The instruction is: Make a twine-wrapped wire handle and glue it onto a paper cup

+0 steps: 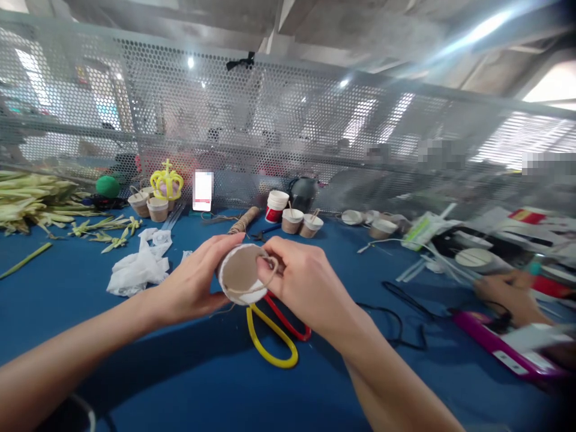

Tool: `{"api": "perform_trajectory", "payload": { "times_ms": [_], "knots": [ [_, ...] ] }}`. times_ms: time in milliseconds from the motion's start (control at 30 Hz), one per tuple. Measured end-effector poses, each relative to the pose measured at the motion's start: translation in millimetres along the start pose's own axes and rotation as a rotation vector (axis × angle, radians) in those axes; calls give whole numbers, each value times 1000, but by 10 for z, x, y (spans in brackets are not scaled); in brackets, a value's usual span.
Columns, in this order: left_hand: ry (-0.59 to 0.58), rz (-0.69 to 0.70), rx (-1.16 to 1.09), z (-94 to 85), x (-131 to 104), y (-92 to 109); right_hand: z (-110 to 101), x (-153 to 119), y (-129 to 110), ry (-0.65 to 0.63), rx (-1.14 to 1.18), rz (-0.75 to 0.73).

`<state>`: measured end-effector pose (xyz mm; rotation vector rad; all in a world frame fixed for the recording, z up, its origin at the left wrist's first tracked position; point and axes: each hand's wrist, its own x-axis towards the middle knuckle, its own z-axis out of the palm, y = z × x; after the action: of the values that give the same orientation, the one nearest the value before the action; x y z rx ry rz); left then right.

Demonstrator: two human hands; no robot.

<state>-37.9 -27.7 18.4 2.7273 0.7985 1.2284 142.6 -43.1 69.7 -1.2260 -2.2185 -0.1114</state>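
Observation:
My left hand (198,276) is wrapped round the outside of a small paper cup (240,270) with a white rim, its mouth tilted towards me. A length of twine (252,290) crosses the cup's opening and loops up at the right side. Fingers of my right hand (297,273) pinch that twine at the rim, with the fingertips partly inside the cup. Just below lie scissors with one yellow handle (272,342) and one red handle (292,321); their blades are hidden behind the cup and my hands.
Several small cups (292,220) line the back by a perforated metal screen (292,120). Crumpled white tissue (139,264) and dried husks (36,201) lie left. A twine roll (244,220) is behind the cup. At right, another person's hand (510,294) is near a purple power strip (495,342).

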Motion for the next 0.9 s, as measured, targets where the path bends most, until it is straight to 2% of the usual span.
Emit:
{"api": "perform_trajectory", "payload": {
  "times_ms": [733, 900],
  "knots": [
    [-26, -58, 29, 3, 2, 41, 63, 13, 26, 19, 27, -40],
    [39, -48, 35, 23, 14, 23, 54, 21, 23, 39, 50, -36]
  ]
}}
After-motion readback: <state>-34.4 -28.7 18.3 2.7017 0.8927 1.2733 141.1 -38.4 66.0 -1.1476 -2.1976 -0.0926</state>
